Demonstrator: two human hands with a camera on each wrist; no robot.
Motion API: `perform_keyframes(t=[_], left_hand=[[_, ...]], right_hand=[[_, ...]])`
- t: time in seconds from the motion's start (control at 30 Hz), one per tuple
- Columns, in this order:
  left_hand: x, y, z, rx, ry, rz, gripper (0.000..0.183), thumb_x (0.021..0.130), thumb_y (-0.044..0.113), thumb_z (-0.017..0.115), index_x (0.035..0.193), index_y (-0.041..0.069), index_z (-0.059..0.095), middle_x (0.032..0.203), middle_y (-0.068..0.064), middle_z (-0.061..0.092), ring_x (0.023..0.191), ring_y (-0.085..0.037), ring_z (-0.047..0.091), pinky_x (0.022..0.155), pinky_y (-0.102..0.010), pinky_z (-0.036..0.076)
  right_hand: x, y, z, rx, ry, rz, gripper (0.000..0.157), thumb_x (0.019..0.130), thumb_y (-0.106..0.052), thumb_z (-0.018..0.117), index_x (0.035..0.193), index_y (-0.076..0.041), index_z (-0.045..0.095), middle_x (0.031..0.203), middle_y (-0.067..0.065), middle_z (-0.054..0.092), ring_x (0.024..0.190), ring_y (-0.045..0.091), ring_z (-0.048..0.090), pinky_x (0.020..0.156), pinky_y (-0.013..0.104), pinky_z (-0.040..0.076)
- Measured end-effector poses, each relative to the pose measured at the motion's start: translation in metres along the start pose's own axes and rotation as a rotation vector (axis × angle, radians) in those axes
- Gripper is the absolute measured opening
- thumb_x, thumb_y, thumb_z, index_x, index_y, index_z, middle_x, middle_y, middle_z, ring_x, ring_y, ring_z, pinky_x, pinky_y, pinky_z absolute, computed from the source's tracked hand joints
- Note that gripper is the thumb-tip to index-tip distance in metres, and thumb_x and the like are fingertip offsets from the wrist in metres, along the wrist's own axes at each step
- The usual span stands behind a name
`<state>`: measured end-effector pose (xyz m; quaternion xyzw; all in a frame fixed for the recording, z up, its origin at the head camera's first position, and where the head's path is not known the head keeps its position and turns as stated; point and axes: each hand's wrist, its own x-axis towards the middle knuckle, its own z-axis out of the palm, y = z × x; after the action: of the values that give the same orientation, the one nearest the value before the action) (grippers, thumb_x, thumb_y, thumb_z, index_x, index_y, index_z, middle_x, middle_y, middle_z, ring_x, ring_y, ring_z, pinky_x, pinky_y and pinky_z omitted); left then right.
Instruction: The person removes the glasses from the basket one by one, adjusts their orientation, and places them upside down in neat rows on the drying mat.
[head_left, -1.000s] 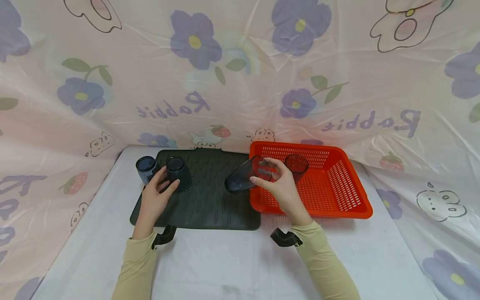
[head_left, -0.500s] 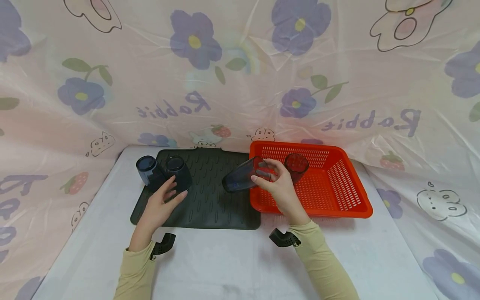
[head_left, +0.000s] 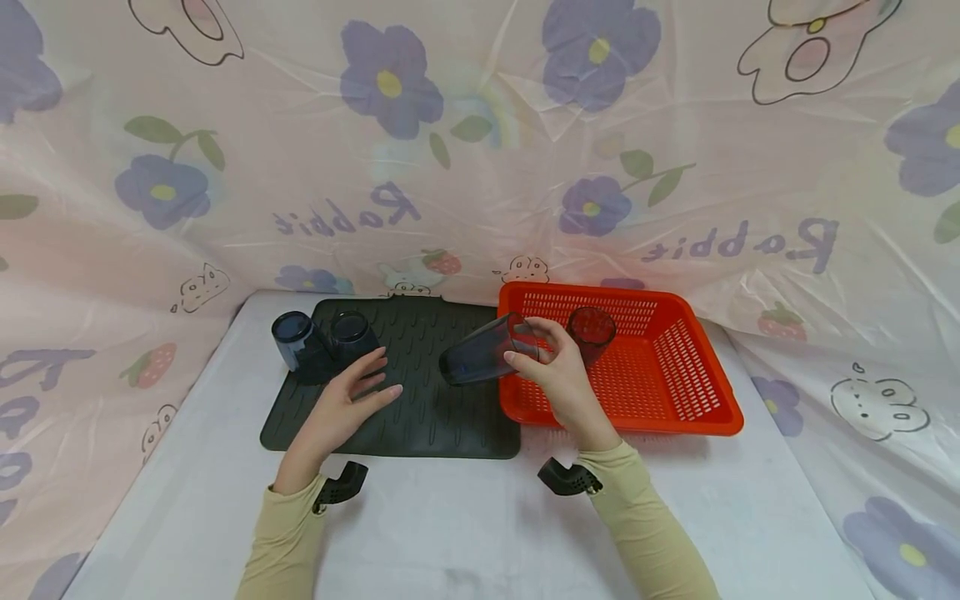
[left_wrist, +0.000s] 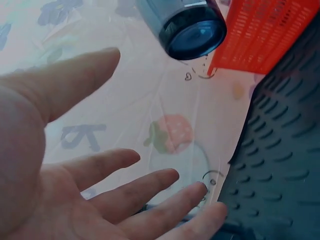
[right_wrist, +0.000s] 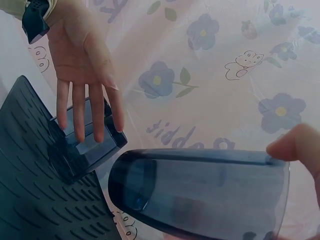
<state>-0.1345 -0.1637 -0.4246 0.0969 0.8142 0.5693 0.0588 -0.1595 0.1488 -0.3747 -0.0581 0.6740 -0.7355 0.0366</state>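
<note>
My right hand [head_left: 558, 367] pinches a dark blue see-through glass [head_left: 480, 354] near its rim, thumb on the near side. The glass is tilted, base to the left, above the right part of the dark drying mat [head_left: 420, 417]. My left hand [head_left: 341, 412] has its fingers spread over the mat and holds nothing. In the right wrist view the left palm [right_wrist: 75, 60] shows, fingers straight. Just beyond that hand, two more glasses stand upside down: one [head_left: 354, 333] on the mat, another [head_left: 300, 342] at its left edge. The held glass's base [left_wrist: 195, 37] shows in the left wrist view.
A red plastic basket [head_left: 705, 392] with perforated walls stands right of the mat. Inside it, another glass [head_left: 592, 329] leans at the left end. White cloth [head_left: 450, 525] covers the table, and a patterned plastic sheet [head_left: 480, 183] hangs behind and at the sides.
My left hand has come away from the two upside-down glasses, toward the right and nearer, its fingers spreading. The glass in my right hand has shifted slightly left.
</note>
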Motion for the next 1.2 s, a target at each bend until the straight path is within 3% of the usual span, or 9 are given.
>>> perform_keyframes(t=[0.23, 0.57, 0.87, 1.0, 1.2], left_hand=[[0.009, 0.001, 0.012, -0.146, -0.026, 0.033, 0.076, 0.085, 0.026, 0.075, 0.149, 0.019, 0.034, 0.148, -0.012, 0.036, 0.132, -0.032, 0.040, 0.103, -0.052, 0.037], [0.023, 0.003, 0.034, -0.276, -0.062, 0.049, 0.078, 0.082, 0.007, 0.076, 0.148, 0.012, 0.034, 0.147, -0.016, 0.037, 0.132, -0.035, 0.039, 0.104, -0.052, 0.036], [0.030, 0.009, 0.051, -0.298, -0.083, 0.046, 0.076, 0.078, 0.006, 0.080, 0.144, 0.017, 0.043, 0.146, -0.009, 0.040, 0.129, -0.031, 0.044, 0.104, -0.049, 0.037], [0.029, 0.018, 0.053, -0.309, -0.093, 0.053, 0.074, 0.079, 0.003, 0.078, 0.143, 0.014, 0.044, 0.147, -0.013, 0.037, 0.130, -0.034, 0.043, 0.104, -0.050, 0.036], [0.032, 0.015, 0.056, -0.304, -0.087, 0.062, 0.070, 0.078, 0.001, 0.078, 0.139, 0.013, 0.048, 0.142, -0.014, 0.043, 0.125, -0.033, 0.049, 0.102, -0.046, 0.040]], right_hand=[[-0.002, -0.001, 0.001, 0.007, -0.013, -0.012, 0.060, 0.087, 0.001, 0.068, 0.138, 0.000, 0.037, 0.132, 0.019, 0.046, 0.103, 0.023, 0.062, 0.080, 0.033, 0.055], [-0.005, -0.002, 0.004, 0.024, -0.036, -0.020, 0.059, 0.087, 0.003, 0.066, 0.138, 0.001, 0.037, 0.132, 0.017, 0.046, 0.110, 0.030, 0.059, 0.085, 0.036, 0.054], [-0.008, 0.000, 0.006, 0.024, -0.050, -0.008, 0.058, 0.086, -0.001, 0.069, 0.136, -0.005, 0.040, 0.134, 0.014, 0.046, 0.113, 0.031, 0.057, 0.086, 0.037, 0.053], [-0.008, 0.001, 0.006, 0.024, -0.053, -0.008, 0.058, 0.086, -0.001, 0.069, 0.136, -0.005, 0.041, 0.133, 0.015, 0.046, 0.113, 0.032, 0.057, 0.086, 0.037, 0.053], [-0.008, 0.002, 0.006, 0.029, -0.061, -0.014, 0.058, 0.086, 0.000, 0.069, 0.137, -0.004, 0.040, 0.134, 0.018, 0.045, 0.113, 0.033, 0.057, 0.086, 0.037, 0.053]])
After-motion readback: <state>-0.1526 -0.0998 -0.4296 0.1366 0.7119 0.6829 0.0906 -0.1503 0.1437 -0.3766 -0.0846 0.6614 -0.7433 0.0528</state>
